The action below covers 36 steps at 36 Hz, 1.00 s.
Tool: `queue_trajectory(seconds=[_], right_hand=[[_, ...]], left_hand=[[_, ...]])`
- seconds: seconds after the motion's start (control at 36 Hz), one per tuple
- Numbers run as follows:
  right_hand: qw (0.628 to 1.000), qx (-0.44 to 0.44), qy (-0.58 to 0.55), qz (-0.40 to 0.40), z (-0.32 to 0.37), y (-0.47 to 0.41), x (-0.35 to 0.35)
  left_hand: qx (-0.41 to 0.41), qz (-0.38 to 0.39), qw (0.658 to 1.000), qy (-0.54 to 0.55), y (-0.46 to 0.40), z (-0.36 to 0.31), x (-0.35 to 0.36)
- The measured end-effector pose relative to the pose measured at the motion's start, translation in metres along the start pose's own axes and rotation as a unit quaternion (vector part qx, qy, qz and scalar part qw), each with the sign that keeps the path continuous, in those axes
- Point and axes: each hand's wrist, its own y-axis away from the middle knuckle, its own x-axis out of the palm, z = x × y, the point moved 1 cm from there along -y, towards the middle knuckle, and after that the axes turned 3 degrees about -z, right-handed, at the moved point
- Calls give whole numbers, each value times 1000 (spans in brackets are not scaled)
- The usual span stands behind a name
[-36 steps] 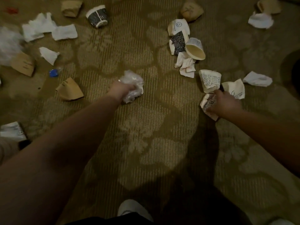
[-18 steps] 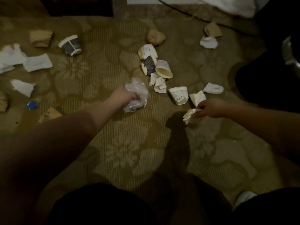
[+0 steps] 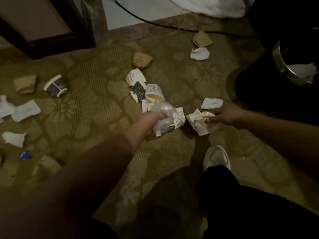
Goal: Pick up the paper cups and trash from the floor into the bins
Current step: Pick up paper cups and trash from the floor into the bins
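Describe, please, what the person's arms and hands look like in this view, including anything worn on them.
Both forearms are bare to the frame's edge: no sleeves, gloves, watch or rings show on the left hand or right hand. The light is dim, so small details could be missed.

Patterned carpet (image 3: pixel 82 118) underfoot. Dark wood furniture leg (image 3: pixel 76 19) at far left edge of carpet. Black cable (image 3: pixel 155 23) runs along far edge. White shoe (image 3: pixel 216 157) on carpet, nr bottom right.
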Motion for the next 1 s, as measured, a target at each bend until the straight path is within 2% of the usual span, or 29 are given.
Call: queue_trajectory(seconds=[0.11,0.25,0.39,0.53,0.58,0.64,0.72,0.86,1.0], right_hand=[[996,-8,-92,6,-8,-32,30],[986,30,-161,-25,-16,-53,62],[981,24,-175,-79,-23,-59,78],[987,14,-136,-85,-33,-54,76],[988,12,-128,-90,-38,-50,74],[987,13,-126,-97,-42,-45,74],[986,16,-119,-115,-47,-40,76],[980,25,-133,-148,-56,-25,77],[965,31,-177,-189,-67,-2,61]], left_hand=[[-61,-13,992,108,-26,7,29],[-78,-30,992,98,-57,15,54],[-17,-54,995,76,-84,21,69],[32,-69,997,24,-164,54,80],[48,-75,996,-16,-145,40,87],[61,-76,994,-54,-89,11,95],[81,-86,989,-92,-71,6,104],[81,-95,988,-85,-65,9,113],[72,-71,995,-26,-64,-4,122]])
